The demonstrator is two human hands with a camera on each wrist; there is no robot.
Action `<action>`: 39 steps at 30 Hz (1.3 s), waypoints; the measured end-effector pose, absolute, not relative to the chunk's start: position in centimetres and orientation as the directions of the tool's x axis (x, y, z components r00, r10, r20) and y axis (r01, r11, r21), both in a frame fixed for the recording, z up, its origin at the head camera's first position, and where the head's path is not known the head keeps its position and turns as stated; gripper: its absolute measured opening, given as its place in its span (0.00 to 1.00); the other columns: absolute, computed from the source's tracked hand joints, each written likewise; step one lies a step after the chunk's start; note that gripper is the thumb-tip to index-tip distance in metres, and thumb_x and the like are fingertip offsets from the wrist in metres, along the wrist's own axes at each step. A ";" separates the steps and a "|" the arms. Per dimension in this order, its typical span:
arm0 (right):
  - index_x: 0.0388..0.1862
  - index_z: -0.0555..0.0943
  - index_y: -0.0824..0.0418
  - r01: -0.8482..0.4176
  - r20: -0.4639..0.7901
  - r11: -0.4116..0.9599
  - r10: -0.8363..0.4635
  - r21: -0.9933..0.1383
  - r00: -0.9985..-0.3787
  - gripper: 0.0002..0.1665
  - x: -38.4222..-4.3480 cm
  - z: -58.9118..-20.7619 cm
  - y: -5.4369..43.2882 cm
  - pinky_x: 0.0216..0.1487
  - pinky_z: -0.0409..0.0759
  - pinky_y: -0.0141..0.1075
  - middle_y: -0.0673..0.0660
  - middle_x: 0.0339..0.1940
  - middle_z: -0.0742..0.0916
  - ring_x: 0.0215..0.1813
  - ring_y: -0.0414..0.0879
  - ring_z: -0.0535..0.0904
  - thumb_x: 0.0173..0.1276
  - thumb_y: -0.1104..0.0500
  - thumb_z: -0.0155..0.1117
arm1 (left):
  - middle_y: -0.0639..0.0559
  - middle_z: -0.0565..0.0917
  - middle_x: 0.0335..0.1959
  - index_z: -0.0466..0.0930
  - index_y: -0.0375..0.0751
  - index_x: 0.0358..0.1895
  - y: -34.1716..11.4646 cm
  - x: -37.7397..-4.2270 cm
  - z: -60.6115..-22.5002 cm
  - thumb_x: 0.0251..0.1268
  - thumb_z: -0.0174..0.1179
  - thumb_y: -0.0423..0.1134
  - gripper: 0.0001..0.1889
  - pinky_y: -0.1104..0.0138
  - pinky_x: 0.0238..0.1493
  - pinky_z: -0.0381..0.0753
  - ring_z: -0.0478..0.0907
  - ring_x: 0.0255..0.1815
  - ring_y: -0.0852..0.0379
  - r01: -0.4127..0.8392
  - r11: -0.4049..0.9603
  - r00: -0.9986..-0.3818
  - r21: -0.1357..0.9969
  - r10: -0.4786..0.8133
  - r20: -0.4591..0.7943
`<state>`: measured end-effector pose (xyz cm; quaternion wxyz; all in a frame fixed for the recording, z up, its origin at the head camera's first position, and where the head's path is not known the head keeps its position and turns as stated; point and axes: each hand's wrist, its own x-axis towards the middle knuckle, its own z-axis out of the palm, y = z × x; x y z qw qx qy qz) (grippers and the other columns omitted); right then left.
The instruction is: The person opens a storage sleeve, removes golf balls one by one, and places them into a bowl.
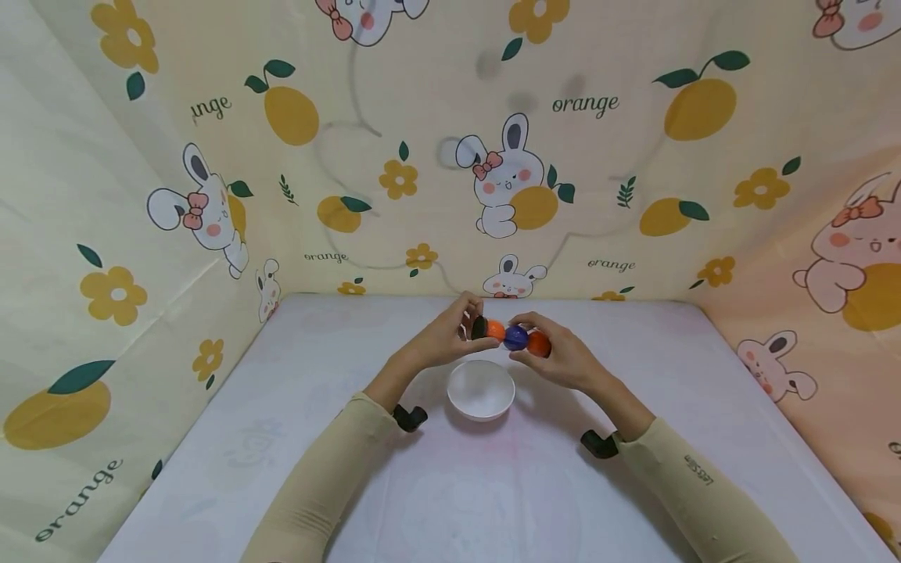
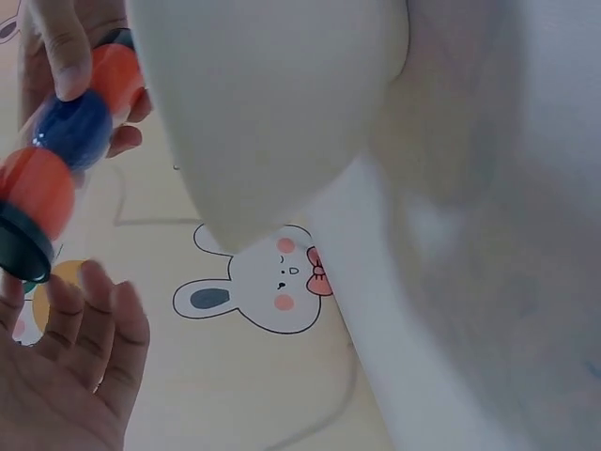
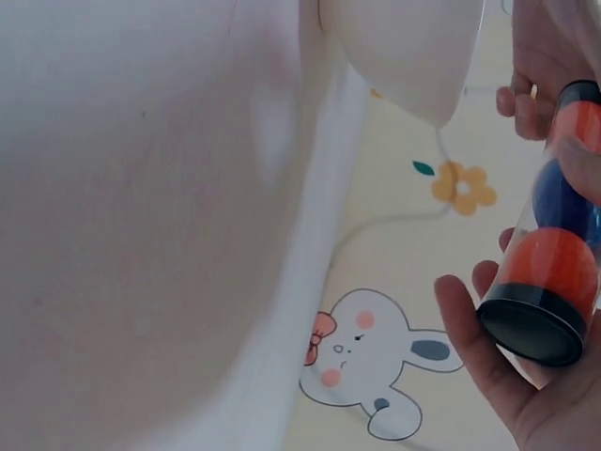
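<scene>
Both hands hold a clear tube with black end caps above the far part of the table. Inside sit a blue ball and an orange ball on either side of it. My right hand grips the tube around its right orange end and the blue middle, thumb laid along the side. At the left end, my left hand has thumb and fingers around the black cap. In the left wrist view some left fingers stand apart from the cap. A white bowl stands below the hands.
The white-covered table meets a patterned cloth backdrop at the back, with cloth also along both sides. Black wrist-camera mounts stick out from the sleeves near the tabletop, beside the bowl.
</scene>
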<state>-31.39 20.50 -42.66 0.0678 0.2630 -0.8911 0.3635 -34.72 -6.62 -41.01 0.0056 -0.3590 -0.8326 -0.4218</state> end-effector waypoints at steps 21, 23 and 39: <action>0.72 0.76 0.49 -0.552 0.321 0.561 -0.460 -0.617 -0.828 0.33 -31.4 -42.7 20.4 0.67 0.82 0.57 0.60 0.67 0.85 0.64 0.59 0.84 0.71 0.54 0.79 | 0.50 0.75 0.40 0.65 0.50 0.53 -5.6 -34.6 -41.4 0.67 0.77 0.49 0.27 0.68 0.35 0.72 0.74 0.41 0.51 0.637 0.399 -0.742 0.660 0.551 0.382; 0.72 0.76 0.49 -0.546 0.317 0.562 -0.457 -0.621 -0.831 0.33 -31.5 -42.7 20.4 0.67 0.82 0.57 0.60 0.67 0.85 0.64 0.59 0.83 0.72 0.54 0.78 | 0.51 0.75 0.39 0.65 0.51 0.53 -5.6 -34.6 -41.4 0.66 0.78 0.50 0.28 0.69 0.35 0.74 0.74 0.41 0.52 0.633 0.402 -0.748 0.661 0.536 0.391; 0.74 0.75 0.50 -0.473 0.265 0.594 -0.406 -0.651 -0.874 0.33 -32.0 -42.6 21.6 0.68 0.81 0.60 0.63 0.68 0.84 0.63 0.61 0.82 0.73 0.50 0.77 | 0.43 0.79 0.68 0.72 0.40 0.76 -7.2 -34.6 -41.1 0.73 0.71 0.32 0.31 0.60 0.61 0.86 0.86 0.55 0.50 0.755 0.325 -0.624 0.570 0.626 0.469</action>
